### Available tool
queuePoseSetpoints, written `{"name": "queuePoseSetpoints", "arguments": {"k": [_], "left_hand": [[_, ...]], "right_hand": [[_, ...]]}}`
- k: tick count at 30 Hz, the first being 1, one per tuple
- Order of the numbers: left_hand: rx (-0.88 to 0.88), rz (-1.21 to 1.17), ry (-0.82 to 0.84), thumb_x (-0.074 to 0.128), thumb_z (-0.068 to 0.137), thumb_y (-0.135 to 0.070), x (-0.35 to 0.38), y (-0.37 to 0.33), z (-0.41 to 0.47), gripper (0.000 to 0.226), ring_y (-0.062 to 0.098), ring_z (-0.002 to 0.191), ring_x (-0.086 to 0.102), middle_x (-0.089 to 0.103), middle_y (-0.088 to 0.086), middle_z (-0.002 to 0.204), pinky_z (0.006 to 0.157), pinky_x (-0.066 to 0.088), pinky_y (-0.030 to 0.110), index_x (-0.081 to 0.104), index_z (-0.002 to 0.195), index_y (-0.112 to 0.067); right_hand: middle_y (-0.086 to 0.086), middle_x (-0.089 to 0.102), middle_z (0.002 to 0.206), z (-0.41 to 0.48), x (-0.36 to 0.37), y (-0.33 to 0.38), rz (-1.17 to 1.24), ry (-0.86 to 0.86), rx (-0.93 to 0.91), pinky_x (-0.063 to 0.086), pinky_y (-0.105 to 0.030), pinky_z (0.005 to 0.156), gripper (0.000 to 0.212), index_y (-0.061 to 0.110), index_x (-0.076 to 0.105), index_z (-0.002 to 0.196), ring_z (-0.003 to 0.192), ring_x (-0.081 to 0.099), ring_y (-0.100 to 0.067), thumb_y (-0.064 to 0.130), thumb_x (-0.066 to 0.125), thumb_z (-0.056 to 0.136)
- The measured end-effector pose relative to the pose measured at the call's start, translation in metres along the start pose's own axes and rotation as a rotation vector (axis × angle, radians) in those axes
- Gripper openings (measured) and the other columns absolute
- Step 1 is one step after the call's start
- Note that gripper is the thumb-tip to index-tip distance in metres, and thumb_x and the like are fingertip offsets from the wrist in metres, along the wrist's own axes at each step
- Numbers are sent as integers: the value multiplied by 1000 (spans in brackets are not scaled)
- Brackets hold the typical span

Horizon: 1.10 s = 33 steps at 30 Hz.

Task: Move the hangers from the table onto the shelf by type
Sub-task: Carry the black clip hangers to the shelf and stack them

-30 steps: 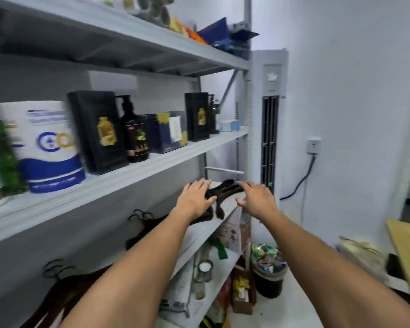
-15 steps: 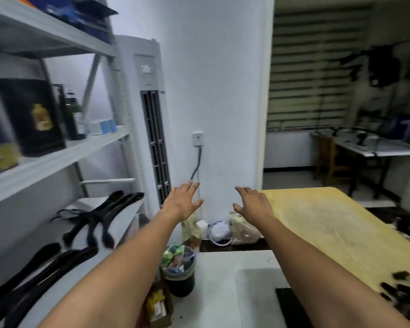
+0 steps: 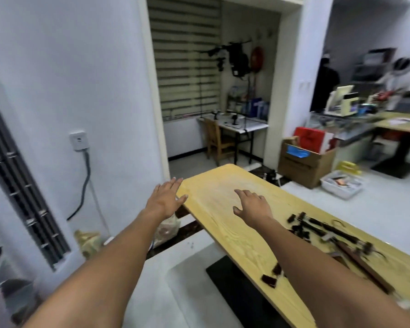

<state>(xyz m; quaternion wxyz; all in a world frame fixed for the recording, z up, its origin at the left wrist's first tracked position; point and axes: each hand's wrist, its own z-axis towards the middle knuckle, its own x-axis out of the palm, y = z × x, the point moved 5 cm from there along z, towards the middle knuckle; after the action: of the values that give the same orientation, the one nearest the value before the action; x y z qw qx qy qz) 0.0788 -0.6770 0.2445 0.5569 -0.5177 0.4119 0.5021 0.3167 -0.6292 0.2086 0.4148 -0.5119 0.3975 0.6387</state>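
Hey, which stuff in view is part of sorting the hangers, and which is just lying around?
Part of the job:
- dark hangers piled on the wooden table
- left hand and right hand, both empty, fingers spread

Just lying about:
- cardboard box on the floor
- red gift bag in it
- wooden chair
- white bin

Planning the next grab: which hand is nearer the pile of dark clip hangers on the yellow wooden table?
Right. The right hand hovers over the table beside the pile of dark clip hangers; the left hand hangs beyond the table's far-left edge.
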Motion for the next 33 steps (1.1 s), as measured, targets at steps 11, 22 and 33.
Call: {"name": "queuePoseSetpoints", "arguments": {"k": [11,22,33], "left_hand": [[387,-23,75,33,100,-44,78,-123,67,59,12,147,13,15,-2,160,121,1,33,12,152,-27],[586,-35,168,37,100,-42,134,-190,150,56,9,145,19,22,-4,157,121,4,31,19,150,-28],[804,-33,345,43,99,-37,217,-265,210,56,11,143,22,24,-6,157,119,10,28,23,150,-28]], "right_hand": [[-4,36,150,-45,21,-127,-5,50,407,32,-42,110,62,22,22,151,135,39,-27,42,45,98],[-7,39,148,-18,53,-216,52,22,604,34,-40,108,62,19,21,151,135,40,-27,41,44,98],[-8,37,150,8,100,-290,96,67,745,34,-42,109,60,17,23,151,136,38,-27,39,44,99]]}}
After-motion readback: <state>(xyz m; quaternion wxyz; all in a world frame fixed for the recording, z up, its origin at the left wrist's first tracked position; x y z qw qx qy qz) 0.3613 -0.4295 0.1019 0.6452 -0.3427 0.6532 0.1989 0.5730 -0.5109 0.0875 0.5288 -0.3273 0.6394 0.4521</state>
